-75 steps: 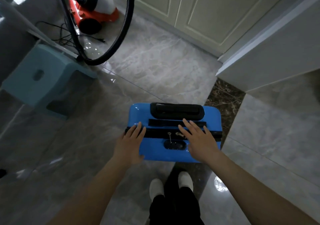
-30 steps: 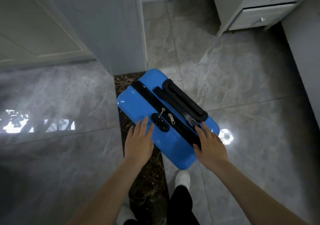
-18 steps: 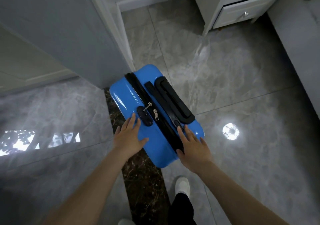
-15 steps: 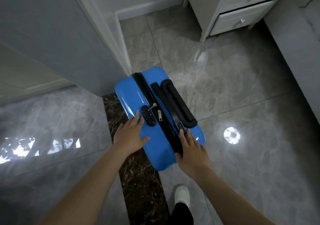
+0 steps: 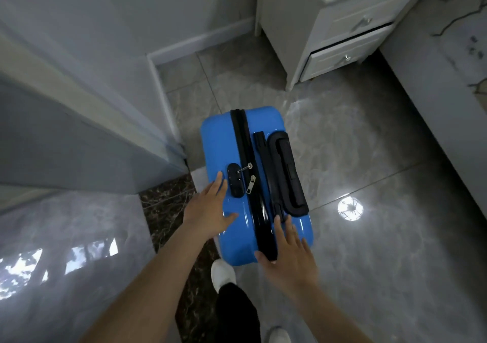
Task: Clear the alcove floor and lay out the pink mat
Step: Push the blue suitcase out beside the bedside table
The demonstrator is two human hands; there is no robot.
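Note:
A bright blue hard-shell suitcase (image 5: 221,142) stands upright on the grey tiled floor, its top facing me with a black zip band, a lock and a black handle (image 5: 286,174). My left hand (image 5: 210,210) lies flat on the top's near left part, fingers straight beside the lock. My right hand (image 5: 290,253) presses with straight fingers on the near right corner, next to the zip band. No pink mat is in view.
A grey wall corner (image 5: 147,137) juts out just left of the suitcase, above a dark marble threshold strip (image 5: 168,210). A white cabinet with drawers (image 5: 340,26) stands at the back right. A pale bed edge (image 5: 448,100) runs down the right side. My feet are below the suitcase.
The suitcase has rolled past the wall corner over the threshold into the room with the white cabinet and turned more lengthwise to me. Both hands stayed flat on its top.

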